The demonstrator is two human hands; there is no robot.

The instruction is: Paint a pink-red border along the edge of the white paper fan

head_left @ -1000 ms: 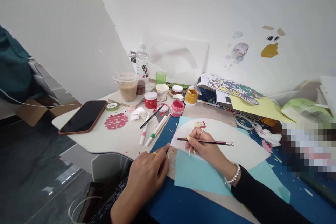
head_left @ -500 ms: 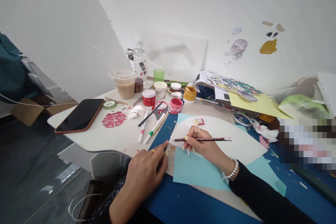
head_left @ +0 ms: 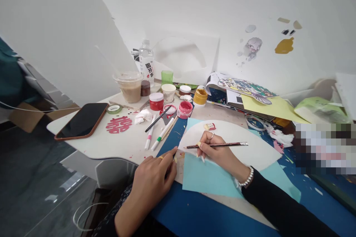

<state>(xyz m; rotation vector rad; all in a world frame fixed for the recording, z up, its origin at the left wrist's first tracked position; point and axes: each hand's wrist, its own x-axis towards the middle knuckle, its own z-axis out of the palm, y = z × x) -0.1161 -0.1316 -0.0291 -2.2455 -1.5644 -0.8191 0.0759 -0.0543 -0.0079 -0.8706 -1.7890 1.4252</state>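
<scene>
Well, right fingers (head_left: 206,137) pinch a pencil (head_left: 222,144); whether left fingers (head_left: 167,156) hold anything, I can't tell.

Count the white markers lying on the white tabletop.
2: the pink-banded marker, crossed by a thin black rod, and the green-banded marker, just right of the pink-banded one. Others may be hidden behind the clutter.

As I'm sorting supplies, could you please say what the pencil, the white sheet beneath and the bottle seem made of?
Pencil: probably wood with patterned coating, tapering to a point; silvery end perhaps metal.
White sheet: likely matte paper or card, thin, without glare.
Bottle: likely glossy plastic, being see-through.
</scene>
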